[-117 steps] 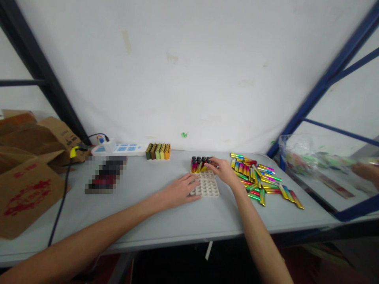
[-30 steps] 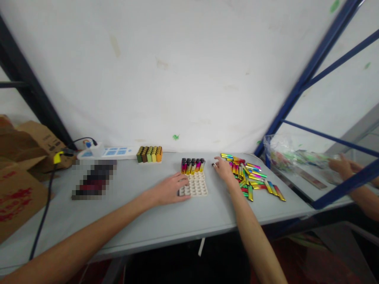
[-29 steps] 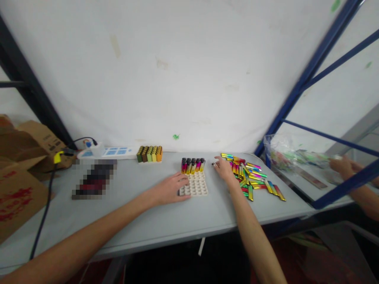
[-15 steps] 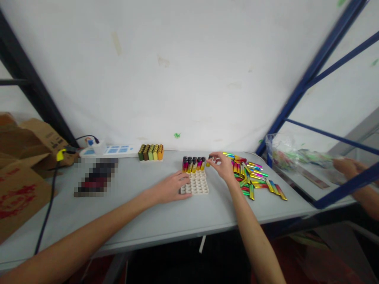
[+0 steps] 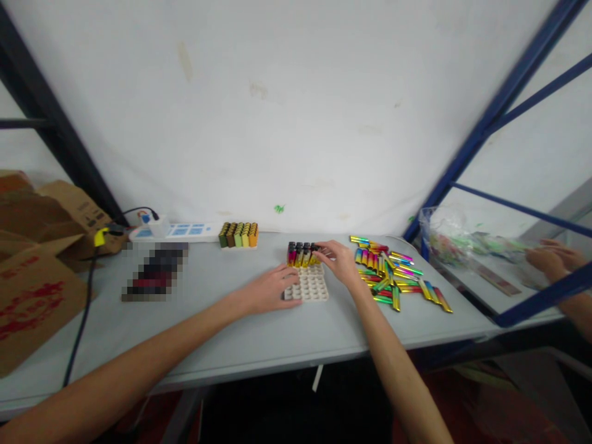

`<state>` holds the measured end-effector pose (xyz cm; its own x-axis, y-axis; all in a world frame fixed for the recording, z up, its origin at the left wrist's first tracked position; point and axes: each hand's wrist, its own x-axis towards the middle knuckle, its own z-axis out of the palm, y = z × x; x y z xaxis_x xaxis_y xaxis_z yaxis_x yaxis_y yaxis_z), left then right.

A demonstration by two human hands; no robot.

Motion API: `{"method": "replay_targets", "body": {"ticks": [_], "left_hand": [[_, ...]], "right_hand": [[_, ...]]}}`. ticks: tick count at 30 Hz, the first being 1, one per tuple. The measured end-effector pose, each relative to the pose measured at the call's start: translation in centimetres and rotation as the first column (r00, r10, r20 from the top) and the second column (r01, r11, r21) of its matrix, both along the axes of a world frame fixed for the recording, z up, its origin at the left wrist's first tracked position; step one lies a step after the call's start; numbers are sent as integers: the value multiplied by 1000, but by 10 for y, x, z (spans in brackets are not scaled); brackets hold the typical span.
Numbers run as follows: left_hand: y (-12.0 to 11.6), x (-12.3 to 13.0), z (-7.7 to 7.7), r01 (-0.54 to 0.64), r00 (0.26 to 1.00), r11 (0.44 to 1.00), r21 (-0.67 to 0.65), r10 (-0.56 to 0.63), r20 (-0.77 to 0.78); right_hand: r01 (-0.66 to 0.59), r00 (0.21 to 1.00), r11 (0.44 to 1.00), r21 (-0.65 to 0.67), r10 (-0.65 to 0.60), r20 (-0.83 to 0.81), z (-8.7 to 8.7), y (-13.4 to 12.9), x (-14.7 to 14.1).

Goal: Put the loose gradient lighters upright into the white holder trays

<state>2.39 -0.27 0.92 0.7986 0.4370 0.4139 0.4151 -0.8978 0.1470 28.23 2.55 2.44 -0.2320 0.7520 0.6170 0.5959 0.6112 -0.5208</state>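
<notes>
Lighters (image 5: 300, 256) stand in the far part of our white tray (image 5: 315, 285); our left hand (image 5: 272, 290) spans its left side, grip wide; our right hand (image 5: 341, 262) fingers the right end, grip unclear; an off-angle push might tip neighbours.

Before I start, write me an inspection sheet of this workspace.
Surface: grey table, no spills seen.
Job's things: white tray, front holes unfilled; dark-capped pieces upright at its far end; shiny loose pieces heaped right.
Clutter: filled block by the wall; pixelated item left, unidentifiable; brown cardboard far left.
Hands: left hand open at the tray's left side; right hand at the dark caps, grip unclear.
Cables: black cable crosses the table's left side; power strip along the wall.
Surroundings: blue frame right; another person's hands beyond it.
</notes>
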Motion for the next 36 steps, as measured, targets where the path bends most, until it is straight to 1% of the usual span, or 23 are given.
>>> {"method": "replay_targets", "body": {"ticks": [3, 6, 11, 15, 18, 20, 21, 23, 25, 26, 27, 29, 31, 32, 34, 36], "left_hand": [[0, 0, 0, 9, 1000, 1000, -3, -9, 9], [-1, 0, 1, 12, 1000, 1000, -14, -12, 22], [-1, 0, 1, 1, 1000, 1000, -10, -1, 2], [0, 0, 0, -2, 1000, 1000, -8, 2, -4], [-1, 0, 1, -4, 1000, 1000, -10, 4, -6], [-1, 0, 2, 4, 1000, 1000, -17, -4, 3], [-2, 0, 3, 8, 1000, 1000, -19, -7, 7], [-3, 0, 4, 6, 1000, 1000, -24, -6, 3], [-3, 0, 4, -6, 1000, 1000, -21, 6, -6], [-3, 0, 4, -12, 1000, 1000, -18, 12, -6], [-3, -1, 4, -14, 1000, 1000, -13, 14, 2], [-3, -1, 2, -7, 1000, 1000, -6, 7, 24], [-3, -1, 1, 2, 999, 1000, -6, -2, 36], [-2, -1, 1, 2, 999, 1000, -5, -2, 37], [-3, -1, 1, -7, 1000, 1000, -5, 8, 30], [-3, -1, 1, -23, 1000, 1000, -7, 24, 18]], "right_hand": [[3, 1000, 1000, -15, -3, 7, -1, 1, -1], [-8, 999, 1000, -9, 8, 47, -1, 3, 1], [-30, 997, 1000, 5, 29, 76, 2, 1, 8], [-54, 991, 999, 7, 52, 121, 5, -2, 7], [-10, 986, 998, 66, -1, 164, 7, -2, 6], [82, 982, 991, 102, -98, 160, 8, 1, 12], [153, 974, 982, 110, -168, 153, 8, 4, 18], [333, 925, 937, 106, -346, 156, 5, 10, 34], [528, 817, 846, 68, -529, 229, -1, 17, 52], [611, 751, 791, 40, -595, 286, -6, 21, 60], [673, 693, 740, 11, -635, 340, -11, 24, 67], [739, 629, 672, -44, -664, 404, -21, 28, 74], [766, 603, 635, -103, -655, 456, -30, 30, 75], [772, 596, 622, -131, -637, 488, -33, 31, 73], [766, 601, 617, -183, -584, 546, -36, 32, 70], [760, 605, 612, -218, -545, 580, -33, 36, 69]]}}
